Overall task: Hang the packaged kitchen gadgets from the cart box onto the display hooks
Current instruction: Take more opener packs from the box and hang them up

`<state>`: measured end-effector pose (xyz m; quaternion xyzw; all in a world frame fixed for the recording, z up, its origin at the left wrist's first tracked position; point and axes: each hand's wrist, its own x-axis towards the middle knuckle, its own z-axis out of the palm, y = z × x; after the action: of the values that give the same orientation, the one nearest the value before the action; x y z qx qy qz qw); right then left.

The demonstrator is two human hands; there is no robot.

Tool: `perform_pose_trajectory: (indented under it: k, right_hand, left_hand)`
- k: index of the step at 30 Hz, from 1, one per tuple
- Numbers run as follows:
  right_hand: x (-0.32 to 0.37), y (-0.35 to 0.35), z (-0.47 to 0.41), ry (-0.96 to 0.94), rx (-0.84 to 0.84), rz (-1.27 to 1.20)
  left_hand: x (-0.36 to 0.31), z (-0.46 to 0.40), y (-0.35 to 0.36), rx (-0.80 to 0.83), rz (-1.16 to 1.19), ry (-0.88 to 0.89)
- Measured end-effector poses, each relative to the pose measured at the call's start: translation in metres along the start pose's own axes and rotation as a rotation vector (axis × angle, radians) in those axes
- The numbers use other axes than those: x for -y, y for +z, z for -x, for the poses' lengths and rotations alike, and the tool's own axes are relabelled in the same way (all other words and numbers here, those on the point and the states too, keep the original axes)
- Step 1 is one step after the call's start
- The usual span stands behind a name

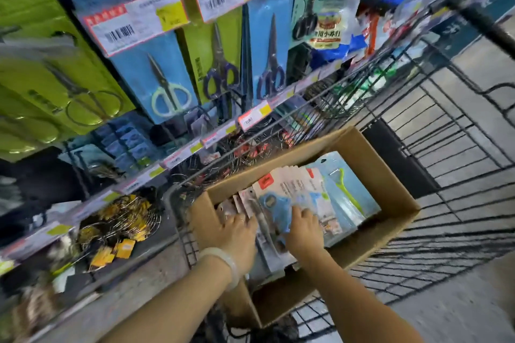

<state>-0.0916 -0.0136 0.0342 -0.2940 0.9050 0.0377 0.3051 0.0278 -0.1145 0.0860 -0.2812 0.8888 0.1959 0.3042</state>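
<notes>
A shop aisle fills the view, with a hook display (195, 44) running along the left and far side and a grey tiled floor (473, 86) on the right. Carded scissors hang on the hooks: a pair with pale handles on a blue card (164, 92), navy-handled pairs (220, 75) beside it, and green cards (50, 83) further left. Price tags (133, 22) with red strips, barcodes and yellow patches sit above them, but the print is too blurred to read. At far right a pouch (328, 25) shows Chinese characters, something like "食用小苏打". A wire cart (418, 147) stands against the shelves, and a cardboard box (390, 175) rests in it. Inside the box lie the packaged kitchen gadgets (295, 186), fanned cards with small unreadable text and a red corner label, plus a blue card bearing a green peeler (345, 189) at the right. The left hand (237, 234), a pale bangle (223, 262) on its wrist, rests on the packs at the near left of the box, fingers curled over them; whether it grasps one cannot be told. The right hand (303, 228) presses onto the middle packs with fingers bent, its hold likewise unclear.
</notes>
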Motion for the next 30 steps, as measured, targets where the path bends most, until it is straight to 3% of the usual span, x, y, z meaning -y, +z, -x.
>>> perform_pose_trajectory:
  k: [6, 12, 20, 23, 27, 30]
  right_hand:
    - [-0.024, 0.000, -0.030, -0.041, 0.014, 0.070]
    - [-0.038, 0.000, -0.044, 0.023, 0.134, -0.229]
    - [-0.058, -0.022, -0.044, 0.011, 0.173, -0.367]
    - [-0.072, -0.025, -0.037, 0.048, 0.274, -0.641]
    - [-0.078, -0.031, -0.014, -0.022, 0.379, -0.905]
    - [-0.067, -0.036, 0.002, -0.086, 0.462, -1.031]
  left_hand:
    - [-0.027, -0.007, 0.007, 0.052, 0.212, -0.133]
    - [-0.039, -0.013, 0.012, 0.001, 0.363, -0.261]
    - [-0.060, -0.014, 0.006, 0.033, 0.570, -0.316]
    - [-0.067, -0.015, 0.003, -0.006, 0.838, -0.405]
    - [-0.065, -0.026, 0.016, -0.120, 1.509, -0.612]
    - [-0.064, -0.028, 0.017, -0.315, 1.769, -0.665]
